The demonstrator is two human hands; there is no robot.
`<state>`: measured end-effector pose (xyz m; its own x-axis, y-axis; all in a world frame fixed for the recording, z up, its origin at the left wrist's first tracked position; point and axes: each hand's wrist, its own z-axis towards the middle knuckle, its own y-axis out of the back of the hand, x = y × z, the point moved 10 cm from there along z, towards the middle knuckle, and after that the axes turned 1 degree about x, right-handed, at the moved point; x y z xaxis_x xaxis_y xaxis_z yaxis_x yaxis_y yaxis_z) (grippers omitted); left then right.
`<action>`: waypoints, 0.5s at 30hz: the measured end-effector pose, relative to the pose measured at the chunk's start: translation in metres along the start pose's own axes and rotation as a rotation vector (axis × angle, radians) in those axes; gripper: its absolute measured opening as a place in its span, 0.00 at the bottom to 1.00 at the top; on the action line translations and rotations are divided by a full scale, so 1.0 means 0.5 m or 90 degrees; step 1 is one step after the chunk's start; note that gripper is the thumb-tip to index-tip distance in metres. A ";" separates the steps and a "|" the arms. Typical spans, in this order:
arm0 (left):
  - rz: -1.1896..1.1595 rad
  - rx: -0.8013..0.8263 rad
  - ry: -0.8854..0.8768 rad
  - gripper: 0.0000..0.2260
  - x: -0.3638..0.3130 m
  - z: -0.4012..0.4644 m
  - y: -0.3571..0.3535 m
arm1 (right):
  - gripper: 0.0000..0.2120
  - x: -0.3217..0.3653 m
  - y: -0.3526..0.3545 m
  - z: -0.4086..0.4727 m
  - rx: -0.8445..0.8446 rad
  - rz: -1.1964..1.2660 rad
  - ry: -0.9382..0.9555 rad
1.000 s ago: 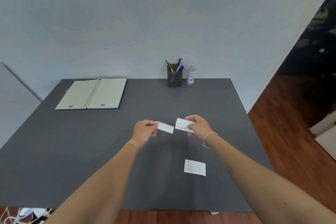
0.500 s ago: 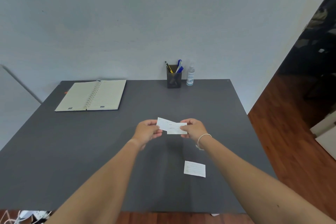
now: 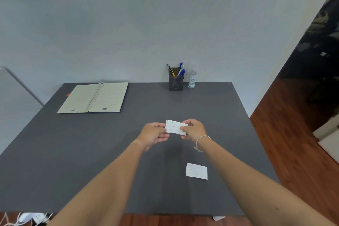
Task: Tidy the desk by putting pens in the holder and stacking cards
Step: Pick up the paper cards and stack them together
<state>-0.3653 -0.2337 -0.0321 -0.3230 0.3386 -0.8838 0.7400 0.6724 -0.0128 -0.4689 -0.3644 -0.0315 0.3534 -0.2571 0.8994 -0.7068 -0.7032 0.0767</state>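
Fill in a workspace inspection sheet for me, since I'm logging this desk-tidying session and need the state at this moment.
Surface: dark grey desk, against a pale wall.
Job's things: two cards held overlapping above the desk; a third card lies flat near the front edge; pens stand in the pen holder at the back.
Clutter: open spiral notebook at back left; small clear bottle beside the holder.
Hands: left hand and right hand pinch opposite ends of the held cards; a band on the right wrist.
Cables: white cables on the floor at front left.
Surroundings: wooden floor at right.
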 end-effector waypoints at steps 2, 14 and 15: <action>0.001 0.003 -0.001 0.06 0.000 -0.002 -0.001 | 0.10 0.001 0.005 -0.001 -0.011 -0.035 0.013; 0.009 0.001 0.007 0.07 0.003 -0.015 -0.003 | 0.08 0.012 0.009 -0.016 -0.026 -0.138 0.046; 0.007 -0.003 0.006 0.06 0.003 -0.015 -0.002 | 0.08 0.014 0.008 -0.017 -0.022 -0.129 0.050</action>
<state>-0.3707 -0.2290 -0.0300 -0.3204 0.3515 -0.8796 0.7408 0.6717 -0.0015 -0.4744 -0.3631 -0.0209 0.4418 -0.0596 0.8951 -0.6477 -0.7116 0.2723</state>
